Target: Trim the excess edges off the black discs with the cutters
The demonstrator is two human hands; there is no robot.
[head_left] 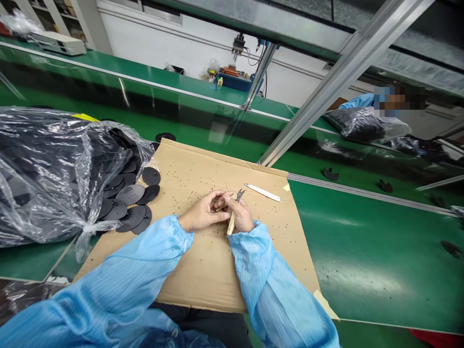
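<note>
Pale-handled nippers are in my right hand, their dark jaws pointing up and away from me. My left hand is right beside it, fingers curled in against the nippers' other handle. What the left fingertips pinch is hidden. Both hands are over a brown cardboard sheet scattered with tiny dark bits. A white-handled craft knife or similar slim tool lies on the cardboard beyond my right hand. Round black discs are piled at the cardboard's left edge.
A large clear plastic bag full of black parts bulges at the left. The green bench extends right, with a few dark curved pieces. A metal post slants behind the cardboard. Another person is at the far right behind bags.
</note>
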